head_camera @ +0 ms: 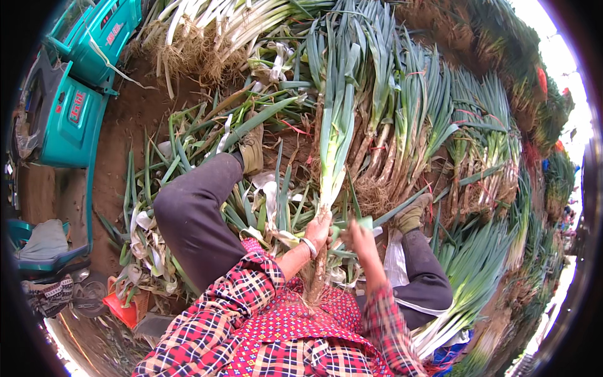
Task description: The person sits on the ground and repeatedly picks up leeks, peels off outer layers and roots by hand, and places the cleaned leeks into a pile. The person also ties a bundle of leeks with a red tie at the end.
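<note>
My left hand [318, 232] grips a long green onion [318, 273] near its soil-stained white stalk. Its root end rests against my red patterned apron [301, 313], and the green leaves point away from me. Just to the right, my right hand [362, 238] is blurred, its fingers curled on a strip of green onion leaf [365, 222]. Part of that strip is hidden by the fingers. Between my bent legs lies a heap of stripped leaves and pale outer skins [278, 202].
Bundles of unpeeled green onions [381, 136] lie ahead and to the right, some tied with red string. Peeled green onions [207, 37] are piled at the top, more [452, 301] at my right. A teal three-wheeled vehicle [75, 118] stands left. An orange-red container [125, 304] is at lower left.
</note>
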A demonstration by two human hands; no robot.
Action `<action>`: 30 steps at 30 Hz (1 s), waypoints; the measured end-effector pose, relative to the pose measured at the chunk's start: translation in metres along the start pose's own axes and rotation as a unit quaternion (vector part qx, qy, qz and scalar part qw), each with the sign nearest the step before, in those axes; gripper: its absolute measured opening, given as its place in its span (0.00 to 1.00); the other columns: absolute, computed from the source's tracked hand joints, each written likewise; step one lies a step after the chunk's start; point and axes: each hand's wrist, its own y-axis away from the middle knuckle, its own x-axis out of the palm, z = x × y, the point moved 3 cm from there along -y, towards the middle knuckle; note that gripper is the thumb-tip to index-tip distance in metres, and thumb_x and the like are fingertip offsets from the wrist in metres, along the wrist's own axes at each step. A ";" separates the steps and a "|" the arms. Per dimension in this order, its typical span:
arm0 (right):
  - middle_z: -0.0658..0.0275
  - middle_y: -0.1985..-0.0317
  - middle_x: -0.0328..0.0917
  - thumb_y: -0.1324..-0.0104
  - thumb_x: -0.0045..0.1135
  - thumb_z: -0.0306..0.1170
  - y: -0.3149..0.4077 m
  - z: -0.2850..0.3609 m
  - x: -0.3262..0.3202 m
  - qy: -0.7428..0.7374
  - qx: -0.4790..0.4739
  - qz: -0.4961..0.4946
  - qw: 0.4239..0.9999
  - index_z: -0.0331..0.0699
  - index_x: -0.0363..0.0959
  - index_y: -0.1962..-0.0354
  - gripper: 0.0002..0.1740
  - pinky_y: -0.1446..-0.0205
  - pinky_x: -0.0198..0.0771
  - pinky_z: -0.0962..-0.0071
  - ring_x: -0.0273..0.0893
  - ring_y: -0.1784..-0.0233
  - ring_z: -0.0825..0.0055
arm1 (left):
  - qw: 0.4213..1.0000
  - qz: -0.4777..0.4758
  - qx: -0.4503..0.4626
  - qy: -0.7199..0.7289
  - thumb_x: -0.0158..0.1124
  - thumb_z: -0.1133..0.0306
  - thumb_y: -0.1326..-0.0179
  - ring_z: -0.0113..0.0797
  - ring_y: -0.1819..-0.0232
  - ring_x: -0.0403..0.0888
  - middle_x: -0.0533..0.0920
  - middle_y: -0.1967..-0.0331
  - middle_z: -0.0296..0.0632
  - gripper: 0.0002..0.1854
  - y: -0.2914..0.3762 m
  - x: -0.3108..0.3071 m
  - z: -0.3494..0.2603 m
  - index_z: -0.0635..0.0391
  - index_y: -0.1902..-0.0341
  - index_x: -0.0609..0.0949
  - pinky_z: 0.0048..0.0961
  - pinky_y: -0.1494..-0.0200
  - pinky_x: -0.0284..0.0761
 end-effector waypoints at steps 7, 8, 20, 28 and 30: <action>0.54 0.57 0.75 0.41 0.55 0.41 -0.128 0.081 0.045 -0.219 0.016 0.083 0.972 0.25 0.71 0.54 0.27 0.57 0.69 0.69 0.74 0.59 0.66 | 0.983 -0.064 0.128 -0.117 0.63 0.61 0.42 0.24 0.88 0.65 0.69 0.83 0.32 0.15 0.026 0.006 0.000 0.56 0.67 0.68 0.25 0.87 0.64; 0.54 0.58 0.75 0.43 0.56 0.40 -0.138 0.080 0.045 -0.203 -0.017 0.077 0.976 0.24 0.71 0.55 0.27 0.57 0.69 0.69 0.74 0.60 0.66 | 0.987 -0.055 0.118 -0.097 0.64 0.61 0.43 0.24 0.88 0.65 0.69 0.83 0.32 0.15 0.026 0.006 -0.001 0.56 0.67 0.69 0.25 0.87 0.64; 0.64 0.76 0.73 0.36 0.51 0.32 -0.059 0.092 0.055 -0.377 -0.123 -0.098 0.913 0.34 0.68 0.65 0.09 0.74 0.73 0.72 0.74 0.77 0.74 | 0.873 0.410 -0.075 0.254 0.50 0.33 0.45 0.28 0.83 0.68 0.69 0.82 0.31 0.32 0.019 -0.003 0.001 0.53 0.60 0.74 0.30 0.76 0.70; 0.73 0.82 0.60 0.26 0.35 0.44 0.016 0.083 0.101 -0.195 -0.211 -0.139 0.948 0.38 0.63 0.73 0.21 0.81 0.54 0.80 0.56 0.82 0.85 | 0.955 -0.016 0.229 -0.188 0.60 0.53 0.39 0.34 0.64 0.78 0.81 0.64 0.45 0.27 -0.098 -0.047 -0.074 0.68 0.51 0.74 0.27 0.58 0.75; 0.71 0.84 0.58 0.26 0.33 0.42 0.036 0.076 0.098 -0.215 -0.213 -0.107 0.947 0.36 0.63 0.75 0.22 0.81 0.52 0.75 0.56 0.82 0.83 | 0.976 -0.065 0.157 -0.134 0.61 0.61 0.39 0.33 0.72 0.78 0.81 0.66 0.46 0.18 -0.069 -0.025 -0.106 0.65 0.55 0.75 0.30 0.71 0.77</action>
